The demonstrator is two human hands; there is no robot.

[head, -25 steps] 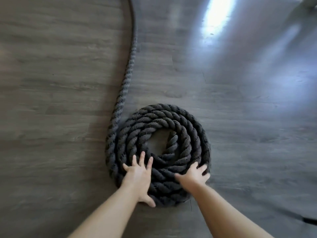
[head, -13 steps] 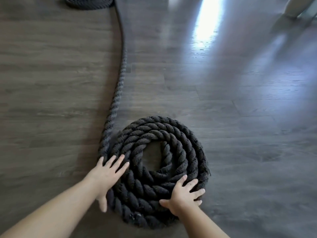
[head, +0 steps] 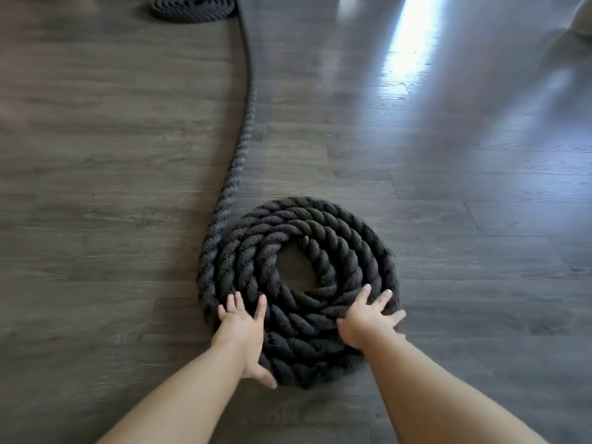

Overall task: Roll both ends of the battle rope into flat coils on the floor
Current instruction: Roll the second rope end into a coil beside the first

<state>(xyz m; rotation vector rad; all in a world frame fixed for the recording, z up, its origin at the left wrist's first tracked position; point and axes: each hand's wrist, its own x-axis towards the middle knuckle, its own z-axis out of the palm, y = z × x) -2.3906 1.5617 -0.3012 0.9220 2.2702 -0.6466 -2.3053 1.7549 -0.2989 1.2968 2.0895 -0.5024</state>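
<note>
While watching: I am logging near coil (head: 298,283) winding.
Hands: left hand (head: 238,328), right hand (head: 368,318) pressing flat, fingers spread.
Next: I judge feeding loose rope (head: 238,149) around.

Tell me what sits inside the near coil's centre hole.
Bare floor shows inside the near coil, with the rope's inner end curling along the hole's right side. Floor beneath the rope windings is covered.

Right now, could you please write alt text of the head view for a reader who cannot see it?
Two bare hands, left hand and right hand, press with spread fingers on the near edge of a flat coil of thick black twisted rope on a grey wood-plank floor. A loose rope length runs to a second coil.
</note>
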